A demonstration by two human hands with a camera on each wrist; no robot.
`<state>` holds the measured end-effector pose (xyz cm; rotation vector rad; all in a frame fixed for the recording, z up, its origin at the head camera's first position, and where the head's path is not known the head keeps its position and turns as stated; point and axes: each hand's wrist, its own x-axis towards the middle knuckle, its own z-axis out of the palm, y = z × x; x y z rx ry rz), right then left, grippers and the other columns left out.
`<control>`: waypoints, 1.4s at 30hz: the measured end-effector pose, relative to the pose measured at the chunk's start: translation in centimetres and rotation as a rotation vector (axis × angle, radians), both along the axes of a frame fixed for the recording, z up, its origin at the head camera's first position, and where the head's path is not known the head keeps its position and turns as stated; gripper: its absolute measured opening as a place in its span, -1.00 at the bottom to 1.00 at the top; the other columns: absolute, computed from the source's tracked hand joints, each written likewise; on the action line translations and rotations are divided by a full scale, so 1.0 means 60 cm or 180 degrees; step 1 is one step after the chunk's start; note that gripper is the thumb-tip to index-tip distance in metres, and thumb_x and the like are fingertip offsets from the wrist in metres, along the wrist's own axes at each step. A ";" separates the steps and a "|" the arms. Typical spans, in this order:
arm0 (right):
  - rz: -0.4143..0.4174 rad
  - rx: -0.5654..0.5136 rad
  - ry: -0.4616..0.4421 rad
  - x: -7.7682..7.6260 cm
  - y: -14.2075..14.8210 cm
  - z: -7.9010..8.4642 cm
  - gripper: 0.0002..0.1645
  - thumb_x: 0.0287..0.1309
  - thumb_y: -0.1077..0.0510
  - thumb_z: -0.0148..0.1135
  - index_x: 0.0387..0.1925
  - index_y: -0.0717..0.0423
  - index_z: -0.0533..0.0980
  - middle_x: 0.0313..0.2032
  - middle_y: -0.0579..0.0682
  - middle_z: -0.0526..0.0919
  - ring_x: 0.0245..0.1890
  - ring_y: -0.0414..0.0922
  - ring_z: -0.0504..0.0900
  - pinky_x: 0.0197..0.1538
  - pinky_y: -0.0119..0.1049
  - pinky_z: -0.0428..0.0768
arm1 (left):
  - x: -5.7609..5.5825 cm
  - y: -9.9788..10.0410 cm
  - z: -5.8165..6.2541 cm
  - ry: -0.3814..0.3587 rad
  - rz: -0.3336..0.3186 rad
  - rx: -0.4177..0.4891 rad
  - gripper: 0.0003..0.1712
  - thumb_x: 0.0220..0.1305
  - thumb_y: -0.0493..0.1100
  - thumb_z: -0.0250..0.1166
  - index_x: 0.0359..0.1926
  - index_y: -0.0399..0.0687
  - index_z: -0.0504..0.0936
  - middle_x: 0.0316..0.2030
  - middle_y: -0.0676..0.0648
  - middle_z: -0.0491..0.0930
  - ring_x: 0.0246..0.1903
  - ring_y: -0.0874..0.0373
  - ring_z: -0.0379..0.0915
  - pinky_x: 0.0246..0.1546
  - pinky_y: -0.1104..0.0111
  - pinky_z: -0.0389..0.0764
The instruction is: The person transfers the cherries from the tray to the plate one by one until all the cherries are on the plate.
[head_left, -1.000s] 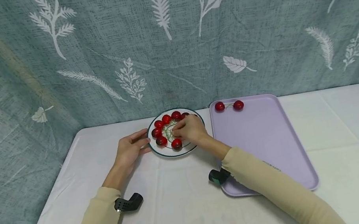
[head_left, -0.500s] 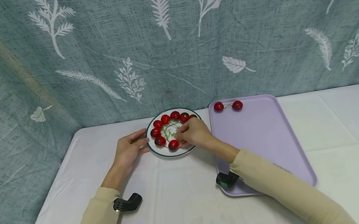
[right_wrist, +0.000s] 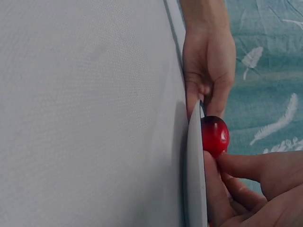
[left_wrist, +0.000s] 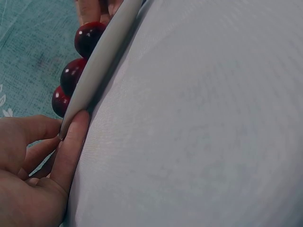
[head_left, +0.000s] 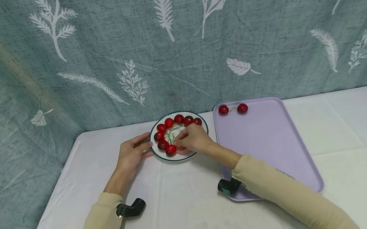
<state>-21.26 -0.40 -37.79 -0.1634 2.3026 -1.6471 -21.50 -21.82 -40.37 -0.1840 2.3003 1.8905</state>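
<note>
A white plate (head_left: 181, 160) with a dark rim stands at the back middle of the table, several red cherries (head_left: 159, 136) arranged in a ring along its edge with green stems toward the centre. My left hand (head_left: 129, 155) holds the plate's left rim, thumb low against its side and fingers at the edge. Over the plate's right part, my right hand (head_left: 194, 139) pinches a cherry (head_left: 170, 150) at the front of the ring. Its fingertips meet the side of that cherry (right_wrist: 215, 136) in the right wrist view; its stem is mostly hidden.
Right of the plate lies a lilac tray (head_left: 265, 137), partly under the right forearm. Two cherries (head_left: 242, 108) joined by their stems rest at its back left corner. A patterned green curtain (head_left: 168, 72) hangs behind the white-covered table (head_left: 171, 214).
My right hand first drew back a little to the right, then moved left again. The front cherry has shifted left, close against its neighbour in the ring. The left hand stays at the rim.
</note>
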 end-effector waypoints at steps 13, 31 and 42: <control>0.0078 0.0008 0.0111 -0.005 0.014 0.001 -0.81 0.22 0.33 0.27 -0.20 0.40 0.67 -0.32 0.20 0.73 -0.46 -0.08 0.74 -0.34 -0.34 0.77 | 0.000 0.000 0.000 -0.0003 0.0001 -0.0029 -0.44 0.41 -0.36 0.11 0.40 -0.25 0.31 0.37 -0.24 0.28 0.22 -0.08 0.38 -0.11 0.43 0.71; -0.0071 0.0322 0.0482 -0.060 0.126 0.044 -0.73 0.30 0.30 0.21 -0.05 0.41 0.62 -0.14 0.31 0.69 -0.18 0.16 0.71 -0.10 -0.11 0.76 | -0.001 -0.001 -0.002 0.0010 0.0007 0.0018 -0.45 0.41 -0.37 0.11 0.39 -0.26 0.33 0.36 -0.23 0.29 0.22 -0.07 0.39 -0.11 0.42 0.72; -0.0057 0.1165 0.1099 -0.114 0.237 0.063 -0.73 0.32 0.29 0.18 -0.04 0.38 0.63 -0.10 0.30 0.69 -0.20 0.11 0.70 -0.16 -0.18 0.74 | -0.003 -0.001 -0.003 -0.0012 0.0037 0.0004 -0.45 0.40 -0.37 0.12 0.39 -0.26 0.34 0.35 -0.23 0.31 0.20 -0.05 0.41 -0.13 0.43 0.72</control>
